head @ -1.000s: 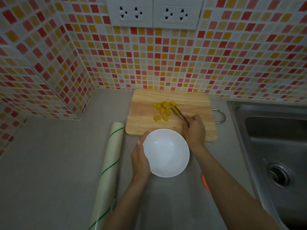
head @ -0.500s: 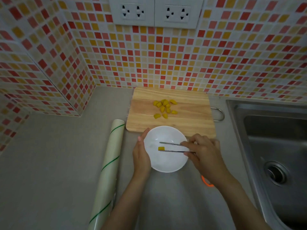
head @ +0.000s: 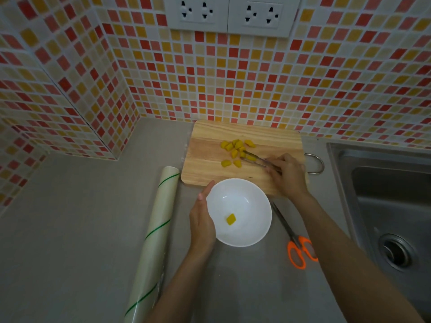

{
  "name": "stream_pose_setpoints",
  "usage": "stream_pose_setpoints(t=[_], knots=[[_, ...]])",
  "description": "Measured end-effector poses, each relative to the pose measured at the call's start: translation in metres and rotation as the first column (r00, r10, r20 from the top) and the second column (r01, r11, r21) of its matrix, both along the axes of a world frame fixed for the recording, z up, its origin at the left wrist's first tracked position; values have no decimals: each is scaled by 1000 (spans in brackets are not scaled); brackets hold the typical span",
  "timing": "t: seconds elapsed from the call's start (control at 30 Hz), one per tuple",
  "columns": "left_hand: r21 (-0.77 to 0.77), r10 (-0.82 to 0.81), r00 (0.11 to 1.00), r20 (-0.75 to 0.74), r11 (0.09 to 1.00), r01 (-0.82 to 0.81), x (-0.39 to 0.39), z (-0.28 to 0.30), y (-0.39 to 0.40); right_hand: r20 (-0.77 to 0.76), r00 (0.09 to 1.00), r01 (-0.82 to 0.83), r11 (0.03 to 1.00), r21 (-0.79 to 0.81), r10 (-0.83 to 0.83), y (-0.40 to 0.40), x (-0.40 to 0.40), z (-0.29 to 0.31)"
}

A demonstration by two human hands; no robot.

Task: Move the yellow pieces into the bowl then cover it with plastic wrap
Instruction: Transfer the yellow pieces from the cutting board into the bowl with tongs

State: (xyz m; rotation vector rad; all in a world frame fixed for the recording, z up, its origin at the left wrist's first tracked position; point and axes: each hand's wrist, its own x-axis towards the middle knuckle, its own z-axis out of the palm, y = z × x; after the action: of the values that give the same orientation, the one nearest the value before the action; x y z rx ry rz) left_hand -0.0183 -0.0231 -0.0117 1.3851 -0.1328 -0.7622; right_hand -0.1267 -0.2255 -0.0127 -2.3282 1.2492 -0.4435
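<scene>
Several yellow pieces [head: 235, 148] lie in a loose cluster on the wooden cutting board [head: 205, 159]. A white bowl [head: 254, 227] stands on the counter in front of the board, with one yellow piece [head: 231, 219] inside it. My left hand [head: 202, 220] rests against the bowl's left rim. My right hand [head: 288, 174] holds metal tweezers [head: 258, 159] over the board, their tips at a yellow piece on the cluster's right side. A roll of plastic wrap [head: 154, 243] with green stripes lies to the left of the bowl.
Orange-handled scissors [head: 295, 241] lie on the grey counter right of the bowl. A steel sink [head: 387, 206] fills the right side. Tiled walls close the back and left, with sockets [head: 228, 14] above the board.
My right hand dropped a yellow piece into the bowl, then carried the tweezers back up to the cluster on the board. The scissors are now uncovered. My left hand stayed on the bowl.
</scene>
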Motion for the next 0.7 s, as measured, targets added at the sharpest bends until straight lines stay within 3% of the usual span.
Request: stream_pose_setpoints(t=[0.4, 0.6, 0.7], knots=[[-5, -11, 999, 49, 1000, 11, -1, 2, 1, 256, 960, -117, 993, 12, 110, 54, -20, 36], [-28, -30, 999, 23, 999, 31, -1, 2, 0, 53, 953, -298, 954, -18, 299, 90, -47, 60], [-18, -26, 999, 45, 999, 27, -2, 2, 1, 117, 943, -315, 949, 28, 310, 80, -46, 68]])
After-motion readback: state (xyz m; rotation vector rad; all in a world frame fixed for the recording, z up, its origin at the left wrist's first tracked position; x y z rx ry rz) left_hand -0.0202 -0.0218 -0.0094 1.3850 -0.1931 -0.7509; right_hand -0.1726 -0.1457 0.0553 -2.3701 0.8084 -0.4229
